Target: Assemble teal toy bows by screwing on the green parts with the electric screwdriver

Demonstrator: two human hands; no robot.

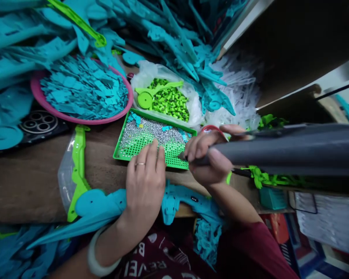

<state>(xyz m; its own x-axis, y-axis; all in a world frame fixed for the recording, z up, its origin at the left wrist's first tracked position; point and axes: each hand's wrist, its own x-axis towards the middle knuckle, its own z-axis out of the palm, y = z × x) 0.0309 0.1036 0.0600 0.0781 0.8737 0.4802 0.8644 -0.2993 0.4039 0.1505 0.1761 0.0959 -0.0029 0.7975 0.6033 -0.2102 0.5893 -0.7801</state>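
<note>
My left hand (145, 180) lies palm down with fingers stretched out. Its fingertips reach over the near edge of a green perforated tray (151, 141) strewn with small silver screws (157, 130) and a few blue bits. Beneath this hand, a long blue plastic toy part (189, 195) rests along the table's front edge, its middle hidden. My right hand (208, 155) is wrapped round a dark grey electric screwdriver (279, 149), held nearly level. The screwdriver's tip is over the tray's right side; I cannot tell whether it touches the screws.
A pink basin (128, 102) of flat blue pieces stands at the left. Behind the tray is a plastic bag (196, 102) of small green parts (171, 102). Blue plastic parts (174, 38) pile up at the back. A green-and-clear part (78, 170) lies left of the tray.
</note>
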